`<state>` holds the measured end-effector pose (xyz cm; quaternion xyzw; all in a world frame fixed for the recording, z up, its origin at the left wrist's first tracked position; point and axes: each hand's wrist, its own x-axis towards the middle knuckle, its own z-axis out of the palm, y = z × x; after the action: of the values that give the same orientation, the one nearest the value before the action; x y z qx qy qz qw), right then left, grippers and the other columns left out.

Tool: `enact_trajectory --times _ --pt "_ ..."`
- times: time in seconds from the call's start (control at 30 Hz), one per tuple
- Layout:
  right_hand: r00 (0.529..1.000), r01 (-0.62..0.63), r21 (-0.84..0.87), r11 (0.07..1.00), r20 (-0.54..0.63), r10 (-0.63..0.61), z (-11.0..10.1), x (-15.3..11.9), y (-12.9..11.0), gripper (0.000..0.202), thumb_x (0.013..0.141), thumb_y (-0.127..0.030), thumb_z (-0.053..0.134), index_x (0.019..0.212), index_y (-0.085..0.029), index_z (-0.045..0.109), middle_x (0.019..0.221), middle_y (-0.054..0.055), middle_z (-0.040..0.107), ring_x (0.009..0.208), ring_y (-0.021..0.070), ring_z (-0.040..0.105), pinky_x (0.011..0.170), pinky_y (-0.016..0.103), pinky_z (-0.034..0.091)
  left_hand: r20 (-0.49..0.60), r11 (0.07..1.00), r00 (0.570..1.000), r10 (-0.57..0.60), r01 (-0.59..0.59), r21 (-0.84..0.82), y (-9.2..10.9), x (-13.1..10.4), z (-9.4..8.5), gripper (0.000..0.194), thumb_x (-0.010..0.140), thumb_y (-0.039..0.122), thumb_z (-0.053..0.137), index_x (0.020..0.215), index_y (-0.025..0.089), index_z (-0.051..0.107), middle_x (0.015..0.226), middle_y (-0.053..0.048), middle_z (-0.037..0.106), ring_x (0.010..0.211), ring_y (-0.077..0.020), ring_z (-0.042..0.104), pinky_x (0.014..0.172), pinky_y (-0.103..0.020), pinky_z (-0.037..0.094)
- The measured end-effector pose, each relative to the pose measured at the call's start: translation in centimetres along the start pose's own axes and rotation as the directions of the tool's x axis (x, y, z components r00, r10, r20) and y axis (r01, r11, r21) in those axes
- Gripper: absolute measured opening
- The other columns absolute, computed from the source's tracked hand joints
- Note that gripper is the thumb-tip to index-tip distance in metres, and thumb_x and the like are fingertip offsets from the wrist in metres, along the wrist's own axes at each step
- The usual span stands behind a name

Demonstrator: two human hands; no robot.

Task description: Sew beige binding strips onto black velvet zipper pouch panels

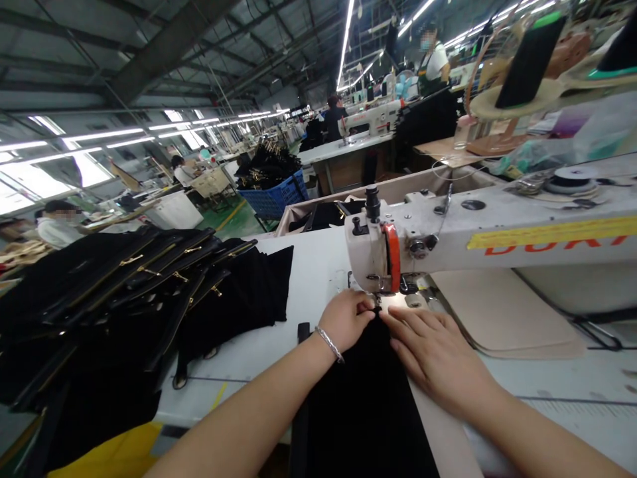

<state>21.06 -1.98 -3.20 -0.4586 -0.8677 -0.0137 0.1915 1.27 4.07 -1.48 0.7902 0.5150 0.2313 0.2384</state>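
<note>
A long piece of black fabric (363,405) runs from the front edge of the view up to the needle area of a sewing machine (371,255). My left hand (347,317), with a silver bracelet at the wrist, pinches the far edge of the fabric just in front of the presser foot. Flat beside it lies my right hand (430,342), fingers stretched out along the fabric's right edge. The fingertips of both hands are close to the lit needle area. The needle itself is too small to make out.
Black zippered pieces (149,285) lie in a heap at the left of the white machine table (318,265). Beige panels (502,312) rest under the machine arm. A black thread cone (530,66) stands at upper right. Behind are a blue basket (276,196) and several people at work.
</note>
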Motion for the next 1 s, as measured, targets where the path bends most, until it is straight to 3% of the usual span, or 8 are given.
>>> enact_trajectory --times 0.13,0.57,0.8,1.0 --pt "1.0 -0.009 0.001 1.0 0.003 0.009 0.1 0.1 0.0 0.05 0.095 -0.048 0.042 0.139 -0.023 0.041 0.133 0.008 0.052 0.114 0.0262 0.048 0.088 0.043 0.036 -0.003 0.999 1.0 -0.015 0.015 0.041 0.2 0.7 -0.3 0.006 0.078 0.018 0.064 0.083 0.019 0.068 0.084 -0.004 0.068 0.079 -0.0191 0.062 0.074 -0.03 0.048" --pt "0.999 -0.031 -0.025 0.999 0.026 0.032 0.3 0.2 0.0 0.054 0.095 -0.049 0.041 0.142 -0.022 0.037 0.132 0.009 0.051 0.112 0.0278 0.047 0.088 0.046 0.036 -0.056 0.991 0.998 0.04 -0.032 0.132 0.1 1.0 0.1 0.005 0.081 0.016 0.063 0.084 0.019 0.066 0.085 -0.002 0.067 0.083 -0.0187 0.061 0.079 -0.03 0.049" --pt "1.0 -0.016 0.002 1.0 0.018 0.016 0.4 -0.1 0.3 0.051 0.094 -0.051 0.041 0.137 -0.024 0.043 0.135 0.007 0.05 0.118 0.0263 0.044 0.093 0.045 0.035 -0.035 0.957 0.982 0.184 -0.171 0.233 0.0 -0.5 -0.8 0.023 0.088 0.021 0.059 0.111 0.019 0.062 0.114 -0.007 0.064 0.107 -0.0223 0.056 0.097 -0.038 0.043" --pt "0.999 -0.029 0.022 0.999 0.038 0.028 0.2 -0.2 0.1 0.051 0.095 -0.05 0.041 0.138 -0.023 0.042 0.137 0.006 0.048 0.121 0.0256 0.042 0.095 0.045 0.034 -0.004 0.957 0.981 0.192 -0.187 0.221 -0.5 0.0 -0.9 0.021 0.088 0.023 0.061 0.108 0.018 0.066 0.11 -0.005 0.067 0.105 -0.0224 0.057 0.099 -0.04 0.042"
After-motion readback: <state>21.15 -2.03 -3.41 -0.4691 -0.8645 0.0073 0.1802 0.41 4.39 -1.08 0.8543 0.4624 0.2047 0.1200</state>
